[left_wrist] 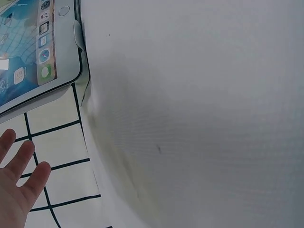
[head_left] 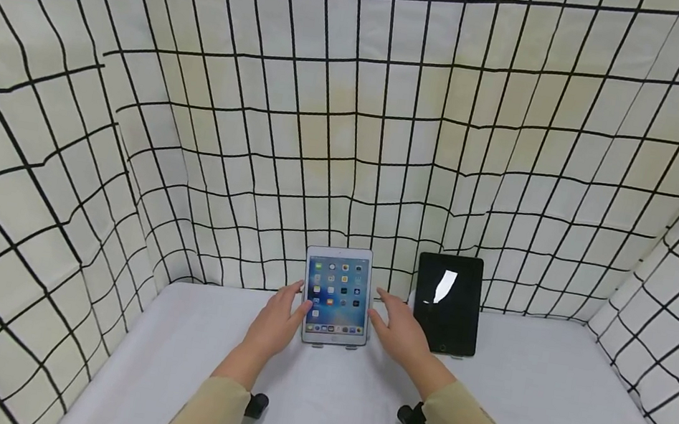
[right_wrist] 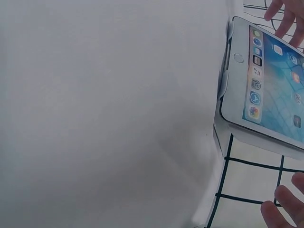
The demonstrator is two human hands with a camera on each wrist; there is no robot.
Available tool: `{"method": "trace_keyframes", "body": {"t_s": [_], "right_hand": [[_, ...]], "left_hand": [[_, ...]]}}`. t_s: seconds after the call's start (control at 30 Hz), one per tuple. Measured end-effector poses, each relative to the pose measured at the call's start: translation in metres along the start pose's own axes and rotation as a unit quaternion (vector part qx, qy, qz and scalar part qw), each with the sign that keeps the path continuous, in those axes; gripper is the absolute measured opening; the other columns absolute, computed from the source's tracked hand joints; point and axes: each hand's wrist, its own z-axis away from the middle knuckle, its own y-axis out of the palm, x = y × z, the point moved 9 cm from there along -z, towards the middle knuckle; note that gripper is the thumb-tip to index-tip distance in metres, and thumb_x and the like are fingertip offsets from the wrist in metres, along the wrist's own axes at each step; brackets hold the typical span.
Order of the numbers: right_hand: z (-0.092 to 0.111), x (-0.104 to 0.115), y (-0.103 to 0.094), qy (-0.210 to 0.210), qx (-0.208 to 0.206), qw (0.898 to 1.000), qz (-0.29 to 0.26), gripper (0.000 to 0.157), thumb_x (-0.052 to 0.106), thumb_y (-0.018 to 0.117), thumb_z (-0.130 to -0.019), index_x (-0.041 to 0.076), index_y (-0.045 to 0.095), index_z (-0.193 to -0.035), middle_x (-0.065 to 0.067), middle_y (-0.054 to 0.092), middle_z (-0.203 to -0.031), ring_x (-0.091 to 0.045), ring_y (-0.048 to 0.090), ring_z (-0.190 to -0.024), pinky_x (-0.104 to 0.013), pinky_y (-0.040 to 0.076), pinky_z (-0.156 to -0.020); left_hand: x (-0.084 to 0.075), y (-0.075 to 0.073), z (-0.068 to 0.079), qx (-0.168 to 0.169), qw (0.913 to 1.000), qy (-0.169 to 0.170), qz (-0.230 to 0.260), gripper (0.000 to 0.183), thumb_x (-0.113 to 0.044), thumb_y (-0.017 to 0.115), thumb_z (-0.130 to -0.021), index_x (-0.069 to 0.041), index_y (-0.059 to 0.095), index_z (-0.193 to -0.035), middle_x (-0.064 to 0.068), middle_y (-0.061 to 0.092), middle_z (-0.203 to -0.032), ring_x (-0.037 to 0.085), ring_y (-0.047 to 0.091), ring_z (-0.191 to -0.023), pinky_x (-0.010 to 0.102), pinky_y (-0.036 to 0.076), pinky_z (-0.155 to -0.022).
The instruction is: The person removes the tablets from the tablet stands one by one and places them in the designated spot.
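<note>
A white-framed tablet (head_left: 338,291) leans upright on a stand, its lit screen showing rows of app icons. To its left is my left hand (head_left: 273,322), fingers extended, the thumb tip overlapping the tablet's left edge in the head view. My right hand (head_left: 403,333) is at the other side, thumb and fingers spread beside the right edge. In the left wrist view a gap shows between the left fingers (left_wrist: 34,183) and the tablet (left_wrist: 69,47). The right wrist view likewise has the right fingers (right_wrist: 287,199) apart from the tablet (right_wrist: 232,95). Neither hand holds anything.
A black tablet (head_left: 443,332) with a dark, reflecting screen stands to the right, close to my right hand. Both tablets are on a white-covered table (head_left: 324,413). White walls with a black grid (head_left: 310,186) rise behind and at both sides.
</note>
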Motion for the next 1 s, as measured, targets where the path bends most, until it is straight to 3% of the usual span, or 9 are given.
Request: {"method": "trace_keyframes", "body": {"t_s": [0.37, 0.8, 1.0], "right_hand": [[-0.011, 0.005, 0.01, 0.031, 0.007, 0.998, -0.053, 0.063, 0.044, 0.054, -0.1, 0.019, 0.034, -0.155, -0.008, 0.047, -0.149, -0.028, 0.043, -0.138, -0.053, 0.038, -0.109], [-0.015, 0.003, 0.018, 0.054, 0.012, 0.992, -0.111, 0.063, 0.046, 0.052, -0.101, 0.024, 0.031, -0.157, -0.009, 0.045, -0.149, -0.03, 0.047, -0.134, -0.055, 0.04, -0.106], [-0.017, -0.003, 0.019, 0.065, 0.007, 0.979, -0.194, 0.059, 0.04, 0.056, -0.101, 0.024, 0.037, -0.154, -0.01, 0.049, -0.145, -0.031, 0.049, -0.13, -0.057, 0.042, -0.103]], "left_hand": [[0.001, 0.002, -0.008, 0.007, 0.9999, -0.008, 0.012, 0.067, -0.053, 0.04, -0.103, -0.013, 0.029, -0.156, 0.017, 0.035, -0.155, 0.038, 0.034, -0.142, 0.057, 0.032, -0.111], [0.003, 0.004, -0.006, 0.016, 0.9995, -0.018, 0.022, 0.07, -0.056, 0.038, -0.103, -0.015, 0.025, -0.157, 0.015, 0.031, -0.158, 0.037, 0.03, -0.144, 0.057, 0.029, -0.113], [0.002, 0.007, -0.006, 0.014, 0.999, -0.024, 0.034, 0.07, -0.052, 0.047, -0.101, -0.017, 0.025, -0.158, 0.014, 0.03, -0.158, 0.036, 0.028, -0.145, 0.057, 0.028, -0.113]]}}
